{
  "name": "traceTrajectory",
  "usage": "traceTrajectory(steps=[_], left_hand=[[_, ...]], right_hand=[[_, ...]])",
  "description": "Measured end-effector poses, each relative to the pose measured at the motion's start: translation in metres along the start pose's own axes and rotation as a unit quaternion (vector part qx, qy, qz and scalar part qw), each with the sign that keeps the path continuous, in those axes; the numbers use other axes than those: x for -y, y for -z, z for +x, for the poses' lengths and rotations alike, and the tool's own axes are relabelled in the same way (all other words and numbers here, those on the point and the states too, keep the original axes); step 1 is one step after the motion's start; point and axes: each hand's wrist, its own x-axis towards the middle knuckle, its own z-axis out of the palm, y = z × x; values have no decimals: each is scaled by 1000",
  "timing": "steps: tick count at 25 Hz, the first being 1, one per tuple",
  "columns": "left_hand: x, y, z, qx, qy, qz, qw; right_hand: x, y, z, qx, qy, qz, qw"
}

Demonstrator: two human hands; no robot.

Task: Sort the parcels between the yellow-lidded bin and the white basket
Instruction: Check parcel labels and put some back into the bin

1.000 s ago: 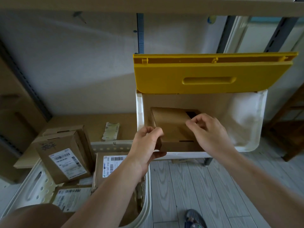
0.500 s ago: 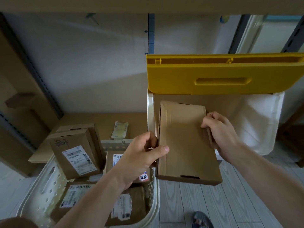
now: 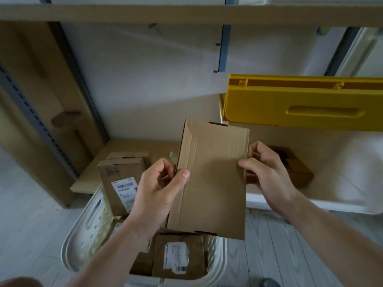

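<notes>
Holding item: one flat brown parcel [image 3: 211,179], plain face toward the camera, no label visible on this side. Left hand [image 3: 159,193] closed on its left edge, thumb across the front. Right hand [image 3: 269,172] closed on its right edge, fingertips [image 3: 244,163] on the front. Parcel is upright, lifted clear, hanging between the two containers and partly above the basket's right end.

White basket [image 3: 83,235]: on the floor [image 3: 290,245], below and left of the hands. Contents: several brown boxes, among them a labelled upright box [image 3: 121,183] with handwriting on top and a labelled box [image 3: 178,255] nearest the camera. More lie beneath; count cannot be told.

Yellow-lidded bin [image 3: 342,177]: to the right, yellow lid [image 3: 300,104] raised and open. Contents: one dark brown parcel [image 3: 294,168] on the bottom, partly hidden behind the right hand; remainder of the visible interior bare.

Shelf board [image 3: 128,148] behind the basket: a small pale packet, mostly hidden.

Status, judged: sorting underway, not finished. The held parcel has no resting place yet; its destination cannot be told from here. The basket's boxes may yet need checking.
</notes>
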Motion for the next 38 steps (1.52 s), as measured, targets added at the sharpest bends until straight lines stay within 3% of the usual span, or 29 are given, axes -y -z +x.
traceTrajectory(steps=[6,15,19,24,30,38], left_hand=[[9,28,4,-148,-2,-2,989],[13,54,9,-230,61,28,971],[12,58,14,-218,94,34,971],[8,52,19,-111,127,-56,984],[13,56,26,-30,83,-142,986],[14,53,25,-3,53,-181,982]], right_hand=[[6,-43,20,50,-13,23,998],[3,-85,44,59,-25,65,996],[8,-103,49,83,-16,106,991],[6,-129,52,139,-12,88,986],[1,-139,51,188,-2,88,978],[-5,-137,52,196,0,68,978]])
